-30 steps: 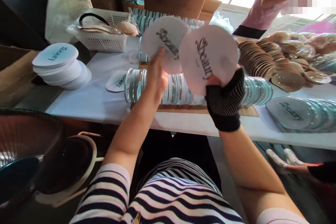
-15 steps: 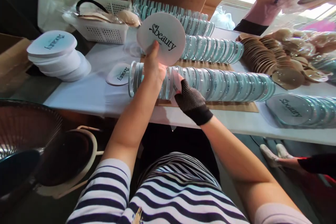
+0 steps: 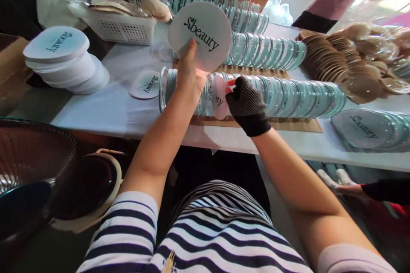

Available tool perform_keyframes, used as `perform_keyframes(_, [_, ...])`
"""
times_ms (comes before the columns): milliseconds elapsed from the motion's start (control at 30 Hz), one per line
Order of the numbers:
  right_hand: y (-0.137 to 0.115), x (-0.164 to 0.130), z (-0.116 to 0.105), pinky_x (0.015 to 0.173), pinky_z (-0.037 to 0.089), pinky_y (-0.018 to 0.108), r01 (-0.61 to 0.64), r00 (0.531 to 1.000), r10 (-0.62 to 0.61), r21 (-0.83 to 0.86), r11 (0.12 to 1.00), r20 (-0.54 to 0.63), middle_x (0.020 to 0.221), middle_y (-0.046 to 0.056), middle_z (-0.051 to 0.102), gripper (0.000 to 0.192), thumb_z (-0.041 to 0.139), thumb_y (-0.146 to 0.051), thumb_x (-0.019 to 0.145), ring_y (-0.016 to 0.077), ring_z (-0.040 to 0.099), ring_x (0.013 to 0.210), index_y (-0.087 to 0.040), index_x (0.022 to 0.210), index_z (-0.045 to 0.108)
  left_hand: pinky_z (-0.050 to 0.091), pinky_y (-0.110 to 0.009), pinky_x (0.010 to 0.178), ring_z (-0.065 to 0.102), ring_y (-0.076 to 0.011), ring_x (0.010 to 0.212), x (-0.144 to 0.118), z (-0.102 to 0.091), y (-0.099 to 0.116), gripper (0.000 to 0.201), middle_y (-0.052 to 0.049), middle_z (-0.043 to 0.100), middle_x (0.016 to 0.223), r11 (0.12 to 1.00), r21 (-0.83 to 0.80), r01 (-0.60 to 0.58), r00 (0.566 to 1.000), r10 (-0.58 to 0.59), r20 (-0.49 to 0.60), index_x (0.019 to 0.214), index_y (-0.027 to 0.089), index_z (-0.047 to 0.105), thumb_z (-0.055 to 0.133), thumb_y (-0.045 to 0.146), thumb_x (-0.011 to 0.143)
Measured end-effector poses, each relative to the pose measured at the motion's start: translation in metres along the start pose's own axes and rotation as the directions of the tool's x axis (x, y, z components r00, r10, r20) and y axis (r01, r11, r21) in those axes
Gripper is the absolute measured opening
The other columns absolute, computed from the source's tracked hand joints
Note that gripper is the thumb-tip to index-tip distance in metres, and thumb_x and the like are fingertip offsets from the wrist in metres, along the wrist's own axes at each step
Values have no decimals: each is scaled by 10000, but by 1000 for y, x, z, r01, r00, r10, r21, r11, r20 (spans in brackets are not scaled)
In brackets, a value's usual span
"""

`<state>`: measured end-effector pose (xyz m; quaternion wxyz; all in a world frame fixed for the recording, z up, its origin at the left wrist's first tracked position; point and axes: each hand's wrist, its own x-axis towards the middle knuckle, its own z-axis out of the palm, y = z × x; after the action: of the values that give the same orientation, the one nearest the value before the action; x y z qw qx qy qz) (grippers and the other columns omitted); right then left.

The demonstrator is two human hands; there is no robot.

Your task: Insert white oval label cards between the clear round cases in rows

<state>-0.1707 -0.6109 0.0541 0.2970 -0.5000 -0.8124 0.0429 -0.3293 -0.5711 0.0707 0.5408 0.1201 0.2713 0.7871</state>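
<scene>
My bare left hand [image 3: 191,66] is closed on a stack of round white cards [image 3: 200,30] printed "Sbeauty", raised above the table, thumb across the front one. My right hand [image 3: 245,100], in a dark fingerless glove, is at the front row of clear round containers [image 3: 288,96]. Its thumb and index finger are slightly apart beside the right edge of a single round card [image 3: 220,97], which stands upright between containers. Its other fingers are curled and partly hidden. Left of the row, another printed card [image 3: 144,84] lies on the table.
A pile of round cards [image 3: 57,45] stands at the left. Behind it is a white basket [image 3: 124,30] with bagged items. More container rows [image 3: 269,51] stand further back. Brown round pieces [image 3: 323,57] and another container row [image 3: 365,130] are at the right. A fan [image 3: 28,166] is lower left.
My right hand has shifted right and upward, and its fingers have eased off the upright card, now in plainer view among the containers. My left hand still holds its cards; the view has shifted slightly.
</scene>
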Motion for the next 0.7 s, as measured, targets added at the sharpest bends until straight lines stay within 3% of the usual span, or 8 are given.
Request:
perform_keyframes(133, [-2, 11, -5, 826, 512, 429, 47, 995, -42, -54, 997, 90, 900, 105, 689, 248, 530, -212, 828, 254, 651, 850, -160, 1043, 644, 229, -634, 1199, 473, -251, 1324, -5, 1, 4, 445, 42, 540, 1460, 1000, -12, -3, 1000, 3, 9, 1410, 358, 400, 467, 410, 974])
perform_keyframes(233, [0, 4, -15, 771, 532, 393, 54, 988, -60, 47, 997, 142, 819, 64, 677, 233, 571, -220, 819, 212, 641, 758, -165, 1036, 636, 205, -697, 1178, 493, -261, 1307, -8, 1, 6, 458, 25, 511, 1487, 999, -35, -7, 1000, 7, -2, 1419, 324, 386, 482, 381, 975])
perform_keyframes(400, [3, 7, -11, 494, 489, 269, -232, 948, 115, 392, 890, 298, 579, -10, 568, 60, 551, -236, 861, 124, 539, 493, -183, 853, 578, 246, -679, 1178, 519, -271, 1311, -7, 1, 4, 442, -16, 543, 1458, 999, -49, -5, 1000, 5, 11, 1399, 278, 439, 499, 361, 969])
perform_keyframes(500, [-2, 15, 0, 438, 469, 265, -329, 915, 186, 395, 858, 357, 548, -12, 547, 64, 566, -190, 848, 129, 535, 454, -190, 786, 547, 321, -615, 1181, 506, -267, 1339, -3, -2, 2, 409, 59, 605, 1380, 1000, -22, 0, 1000, 0, 31, 1360, 409, 475, 492, 373, 954])
perform_keyframes(600, [-4, 17, 2, 567, 542, 309, -219, 939, 125, 277, 936, 320, 589, 0, 561, 73, 570, -147, 832, 142, 588, 542, -176, 765, 576, 296, -636, 1192, 444, -273, 1399, 2, -6, 2, 385, 109, 667, 1266, 1000, 20, -10, 1000, 10, 27, 1313, 527, 499, 475, 423, 943])
perform_keyframes(700, [-2, 13, -2, 730, 559, 360, -66, 940, 22, 117, 991, 339, 659, 24, 601, 107, 551, -131, 825, 168, 630, 676, -167, 748, 615, 266, -685, 1183, 371, -298, 1446, 4, -9, 3, 359, 99, 690, 1219, 998, 64, -16, 1000, 16, 3, 1276, 538, 541, 476, 477, 929])
